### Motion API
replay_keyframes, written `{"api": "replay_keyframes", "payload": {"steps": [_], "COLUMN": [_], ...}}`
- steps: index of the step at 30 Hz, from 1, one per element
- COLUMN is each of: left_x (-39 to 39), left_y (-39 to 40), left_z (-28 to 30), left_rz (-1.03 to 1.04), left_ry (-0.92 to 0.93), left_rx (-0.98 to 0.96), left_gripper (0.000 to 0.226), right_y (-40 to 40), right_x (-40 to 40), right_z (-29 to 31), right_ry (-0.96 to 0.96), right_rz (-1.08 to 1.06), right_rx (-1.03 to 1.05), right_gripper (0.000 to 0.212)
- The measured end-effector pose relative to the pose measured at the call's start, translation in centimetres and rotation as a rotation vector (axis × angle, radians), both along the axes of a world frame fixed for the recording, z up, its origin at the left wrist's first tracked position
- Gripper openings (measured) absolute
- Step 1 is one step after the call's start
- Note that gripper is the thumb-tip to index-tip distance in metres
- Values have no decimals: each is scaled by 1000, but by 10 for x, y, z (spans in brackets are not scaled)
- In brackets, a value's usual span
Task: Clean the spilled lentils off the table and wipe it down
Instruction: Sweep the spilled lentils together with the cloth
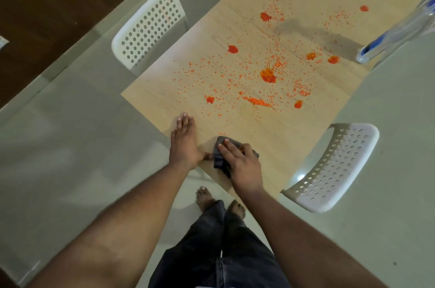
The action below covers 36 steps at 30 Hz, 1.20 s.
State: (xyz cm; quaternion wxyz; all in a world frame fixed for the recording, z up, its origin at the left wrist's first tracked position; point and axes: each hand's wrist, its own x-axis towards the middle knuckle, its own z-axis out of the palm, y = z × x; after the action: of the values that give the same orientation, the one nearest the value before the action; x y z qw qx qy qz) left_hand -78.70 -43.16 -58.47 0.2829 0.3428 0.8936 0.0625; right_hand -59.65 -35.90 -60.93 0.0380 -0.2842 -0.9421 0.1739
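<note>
Orange lentils (256,101) lie scattered over the light wooden table (277,144), with red-orange blobs such as one (268,75) at the middle. A dark grey cloth (220,157) lies bunched near the table's near corner. My right hand (240,162) presses down on the cloth, fingers spread over it. My left hand (184,141) rests flat at the table's left edge beside the cloth, fingers straight, thumb near the cloth.
A white perforated chair (147,28) stands at the table's left side, another (334,167) at the right. A clear bottle with blue marking (395,30) stands at the table's right edge. My bare feet (204,198) stand on the pale tiled floor.
</note>
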Motion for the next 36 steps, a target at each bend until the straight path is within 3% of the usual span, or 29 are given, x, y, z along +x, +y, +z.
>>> {"api": "replay_keyframes", "payload": {"steps": [5, 10, 15, 20, 23, 27, 32, 36], "left_x": [1, -1, -26, -74, -98, -124, -140, -164], "left_y": [2, 0, -1, 13, 22, 29, 24, 12], "left_z": [-4, 4, 15, 16, 12, 9, 8, 8], "left_rz": [18, -1, 7, -113, -182, -206, -240, -241], "left_ry": [6, 23, 90, 141, 122, 59, 38, 30], "left_rx": [-20, -8, 113, 135, 85, 26, 21, 38], "left_gripper": [154, 144, 122, 132, 137, 164, 165, 169], "right_y": [53, 92, 37, -20, -12, 33, 72, 31], "right_x": [-51, -66, -40, -61, -92, -135, -157, -155], "right_z": [12, 21, 32, 7, 7, 16, 19, 28], "right_ry": [34, 135, 190, 5, -15, -7, -1, 102], "right_rz": [-171, -426, -257, -77, -177, -387, -634, -612], "right_rx": [-48, -205, -179, -97, -50, -46, -96, -75], "right_gripper": [54, 68, 66, 66, 65, 58, 63, 70]}}
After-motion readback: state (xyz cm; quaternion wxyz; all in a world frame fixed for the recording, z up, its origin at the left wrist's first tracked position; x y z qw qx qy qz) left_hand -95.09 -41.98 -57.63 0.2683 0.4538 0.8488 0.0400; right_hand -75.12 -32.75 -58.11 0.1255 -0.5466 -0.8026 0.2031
